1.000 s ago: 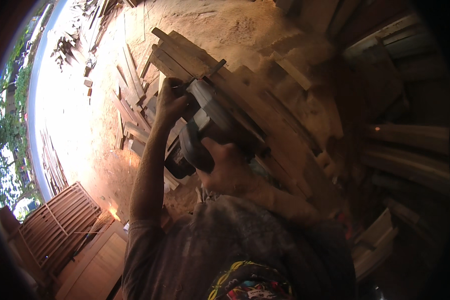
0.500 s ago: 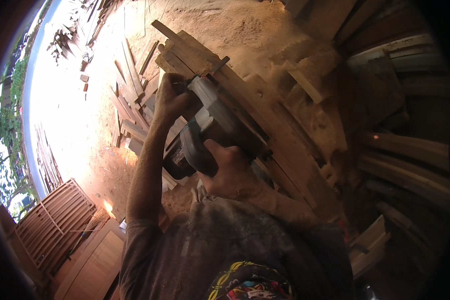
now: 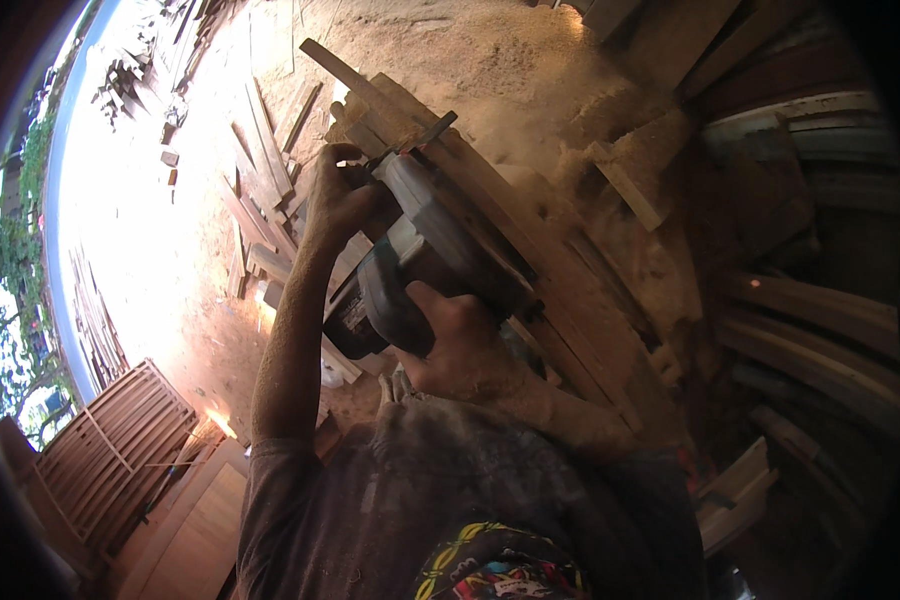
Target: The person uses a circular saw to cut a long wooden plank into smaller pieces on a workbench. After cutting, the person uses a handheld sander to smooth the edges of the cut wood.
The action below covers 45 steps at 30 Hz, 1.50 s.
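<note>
A dark grey circular saw [image 3: 435, 225] rests on a long wooden board [image 3: 570, 330] that runs from upper left to lower right. My right hand [image 3: 460, 345] is wrapped around its rear handle, the thumb over the top. At the front of the saw, my left hand [image 3: 345, 190] is closed on its front part; the fingers are partly hidden, and the exact grip is hard to make out. A thin dark bar [image 3: 440, 128] sticks out beside the saw's front. The blade is out of sight.
Sawdust [image 3: 470, 60] covers the ground ahead. A wood block [image 3: 630, 190] lies to the right of the board. Scrap strips [image 3: 265, 140] are scattered on the left, a slatted wooden frame [image 3: 115, 435] stands lower left, and stacked timber [image 3: 820, 310] fills the right.
The board and the wood block have shifted slightly down and right in view, while the saw stays almost in place, so it sits a little farther along the board. Both hands keep their grip.
</note>
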Each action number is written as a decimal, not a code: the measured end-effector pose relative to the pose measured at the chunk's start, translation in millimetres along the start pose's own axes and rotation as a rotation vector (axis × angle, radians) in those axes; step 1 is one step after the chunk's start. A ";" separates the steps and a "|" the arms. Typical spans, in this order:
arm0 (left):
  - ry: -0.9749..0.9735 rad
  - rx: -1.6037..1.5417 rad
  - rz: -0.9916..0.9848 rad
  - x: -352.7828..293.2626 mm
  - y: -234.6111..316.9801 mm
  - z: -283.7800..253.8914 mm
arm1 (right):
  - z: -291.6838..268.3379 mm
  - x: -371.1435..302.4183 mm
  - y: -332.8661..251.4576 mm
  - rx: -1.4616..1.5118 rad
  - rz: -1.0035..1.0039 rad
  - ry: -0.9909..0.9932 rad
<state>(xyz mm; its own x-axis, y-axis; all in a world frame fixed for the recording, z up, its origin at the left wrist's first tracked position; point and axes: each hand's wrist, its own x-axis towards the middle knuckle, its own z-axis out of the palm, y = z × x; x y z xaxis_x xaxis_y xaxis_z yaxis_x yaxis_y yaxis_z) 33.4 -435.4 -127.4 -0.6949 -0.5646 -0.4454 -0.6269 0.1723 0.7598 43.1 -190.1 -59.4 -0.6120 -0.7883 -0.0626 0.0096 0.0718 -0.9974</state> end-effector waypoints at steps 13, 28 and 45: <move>0.000 0.160 0.227 60.2 -41.1 -35.4 | 16.6 41.2 1.6 -0.036 0.037 -0.008; -0.179 0.241 0.104 84.8 14.6 -69.1 | 31.8 91.7 4.6 -0.014 0.016 0.028; -0.174 0.257 0.220 116.7 13.3 -92.3 | 40.4 130.2 -0.7 -0.038 0.038 0.022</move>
<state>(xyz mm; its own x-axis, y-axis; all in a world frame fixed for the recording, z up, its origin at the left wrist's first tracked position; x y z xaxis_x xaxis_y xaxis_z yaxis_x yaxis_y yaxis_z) -23.5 -573.5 -125.5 -0.8582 -0.3496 -0.3759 -0.5089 0.4832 0.7124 -4.6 -317.4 -68.3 -0.6290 -0.7711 -0.0991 0.0033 0.1248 -0.9922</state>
